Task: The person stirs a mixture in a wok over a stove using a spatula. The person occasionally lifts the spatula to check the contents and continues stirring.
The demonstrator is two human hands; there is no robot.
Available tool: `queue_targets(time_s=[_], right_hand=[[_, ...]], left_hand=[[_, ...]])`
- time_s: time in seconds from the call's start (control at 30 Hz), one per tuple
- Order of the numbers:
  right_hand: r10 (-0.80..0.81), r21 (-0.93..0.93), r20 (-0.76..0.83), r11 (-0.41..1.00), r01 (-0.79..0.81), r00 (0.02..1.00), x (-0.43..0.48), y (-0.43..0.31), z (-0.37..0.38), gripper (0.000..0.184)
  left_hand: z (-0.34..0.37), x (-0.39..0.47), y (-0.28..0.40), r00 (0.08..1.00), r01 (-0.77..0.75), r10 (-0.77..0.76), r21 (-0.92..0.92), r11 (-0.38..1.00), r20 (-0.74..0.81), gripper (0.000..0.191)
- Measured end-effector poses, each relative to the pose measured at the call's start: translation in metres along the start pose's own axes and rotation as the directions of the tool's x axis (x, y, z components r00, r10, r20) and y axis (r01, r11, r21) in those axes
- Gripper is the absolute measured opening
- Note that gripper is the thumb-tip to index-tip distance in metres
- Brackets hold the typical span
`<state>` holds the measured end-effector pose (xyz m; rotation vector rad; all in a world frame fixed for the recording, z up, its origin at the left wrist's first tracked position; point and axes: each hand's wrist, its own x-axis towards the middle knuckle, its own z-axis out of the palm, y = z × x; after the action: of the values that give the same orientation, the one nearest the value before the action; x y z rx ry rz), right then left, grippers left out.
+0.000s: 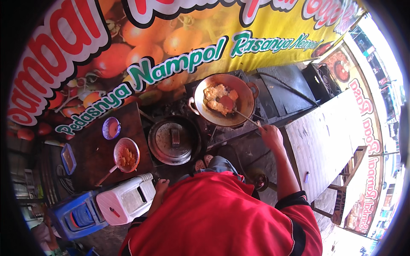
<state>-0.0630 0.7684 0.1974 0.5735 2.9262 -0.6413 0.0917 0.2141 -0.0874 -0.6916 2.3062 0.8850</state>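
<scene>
My right hand [271,137] grips the handle of a long metal spatula [246,117]. The spatula's blade reaches into a wide wok [205,112] on the stove, among several pieces of golden battered food [215,92] frying in oil. My left hand [162,185] hangs low at my side with its fingers curled, beside a stack of plastic stools [141,192]. Whether it holds anything is too small to tell. Left of the wok stands a large dark pan with a metal lid [161,140] inside it.
On the brown table [93,144] at left are a perforated strainer [126,150] with fried bits, a purple bowl [111,128] and a blue-rimmed tray [68,159]. A lighter [307,177] lies on the pale table [320,144] at right. A printed banner [179,38] hangs close behind the stove.
</scene>
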Motion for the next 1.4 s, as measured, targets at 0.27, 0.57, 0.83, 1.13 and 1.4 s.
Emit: queue_targets(time_s=[0.27,0.57,0.83,1.13,1.4], right_hand=[[-0.08,-0.091,-0.061,0.993,0.074,0.995,-0.015,0.0,-0.02,0.026],[-0.179,-0.124,-0.078,0.978,0.169,0.981,-0.029,0.005,-0.031,0.025],[-0.196,-0.157,-0.16,0.973,0.171,0.967,-0.035,-0.017,-0.023,0.021],[-0.299,-0.321,-0.081,0.911,0.259,0.951,-0.046,-0.061,-0.01,0.033],[-0.298,-0.385,-0.1,0.891,0.239,0.949,-0.054,-0.068,-0.019,0.042]], left_hand=[[0.008,-0.002,-0.022,0.999,0.027,-0.026,-0.055,0.998,0.02,0.056],[-0.001,0.002,-0.008,1.0,0.001,-0.001,0.042,0.999,0.004,0.055],[-0.011,0.0,0.022,0.999,0.028,-0.028,-0.016,0.999,-0.014,0.05],[-0.002,0.005,0.017,1.0,0.018,-0.018,-0.02,1.0,-0.011,0.049],[0.008,0.008,0.002,1.0,0.002,-0.002,-0.004,1.0,-0.013,0.052]])
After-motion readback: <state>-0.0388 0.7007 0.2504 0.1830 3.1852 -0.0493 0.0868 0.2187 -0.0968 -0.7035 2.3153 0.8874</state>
